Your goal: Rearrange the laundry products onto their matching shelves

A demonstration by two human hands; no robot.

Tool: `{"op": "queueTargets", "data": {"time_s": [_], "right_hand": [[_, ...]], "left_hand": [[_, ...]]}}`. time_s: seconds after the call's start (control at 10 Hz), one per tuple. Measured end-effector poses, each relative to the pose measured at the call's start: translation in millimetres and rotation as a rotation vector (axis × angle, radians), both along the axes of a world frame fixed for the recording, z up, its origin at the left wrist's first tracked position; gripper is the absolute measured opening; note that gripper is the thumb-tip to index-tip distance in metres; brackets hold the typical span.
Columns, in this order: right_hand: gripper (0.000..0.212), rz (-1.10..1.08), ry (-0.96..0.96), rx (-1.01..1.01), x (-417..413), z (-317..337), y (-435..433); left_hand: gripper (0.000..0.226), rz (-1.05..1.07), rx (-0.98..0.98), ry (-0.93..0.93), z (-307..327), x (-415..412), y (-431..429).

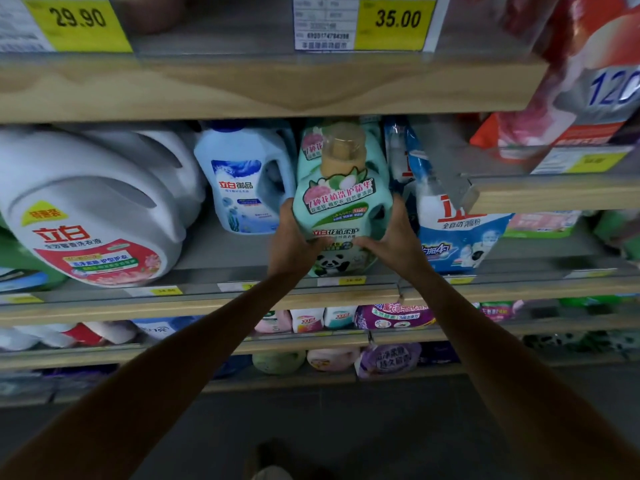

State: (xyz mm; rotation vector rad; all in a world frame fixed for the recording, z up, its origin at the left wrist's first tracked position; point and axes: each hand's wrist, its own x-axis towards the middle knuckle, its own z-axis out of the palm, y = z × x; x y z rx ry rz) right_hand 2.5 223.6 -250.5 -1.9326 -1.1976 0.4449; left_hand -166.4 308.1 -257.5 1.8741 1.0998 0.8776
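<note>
the mint-green detergent bottle [343, 202], fitted with a tan cap, is held upright at the front of the middle shelf [207, 299]. it is positioned between the light-blue bottle [242, 178] on its left and the blue-and-white powder bag [453, 233] on its right. the left hand [294, 240] is wrapped round the lower left side of the bottle, with the fingers curled onto the label. the right hand [391, 237] is wrapped round the lower right side in the same way. whether the base rests on the shelf cannot be told. a second green bottle [308, 143] is seen just behind. a large white jug [93, 209] is tilted at the left of the same shelf. yellow price tags [394, 22] are fixed to the shelf edge above.
</note>
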Motion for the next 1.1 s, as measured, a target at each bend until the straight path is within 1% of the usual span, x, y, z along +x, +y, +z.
{"op": "queueTargets", "data": {"time_s": [0.1, 0.2, 0.3, 0.5, 0.6, 0.7, 0.8, 0.9, 1.0, 1.1], "right_hand": [[0.104, 0.03, 0.027, 0.004, 8, -1, 3], [0.109, 0.022, 0.059, 0.014, 9, -5, 3], [0.105, 0.016, 0.074, 0.023, 9, -8, 3], [0.094, -0.031, 0.011, 0.043, 1, -6, -1], [0.095, -0.048, -0.04, 0.004, -4, -3, -8], [0.077, -0.123, -0.192, -0.143, -11, 1, -19], [0.049, -0.105, -0.461, -0.307, -26, 1, -37], [0.037, -0.016, -0.522, -0.313, -51, 4, -53], [0.037, 0.054, -0.62, -0.285, -85, 10, -68], [0.037, 0.117, -0.702, -0.285, -123, 12, -86]], "left_hand": [[0.078, 0.015, 0.007, 0.007, 1, 5, -4], [0.078, -0.011, -0.01, 0.018, 1, 6, -1], [0.079, -0.037, -0.016, 0.012, 1, 5, 1], [0.077, -0.047, -0.066, 0.027, 6, 4, -2], [0.075, -0.021, -0.082, 0.107, 13, 3, -5], [0.053, 0.042, 0.017, 0.404, 20, -6, -14], [0.049, 0.05, 0.109, 0.697, 18, -28, -39], [0.058, -0.017, 0.194, 0.848, 10, -55, -69], [0.058, -0.022, 0.261, 0.921, 8, -87, -92], [0.057, 0.026, 0.307, 0.937, 11, -123, -115]]}}
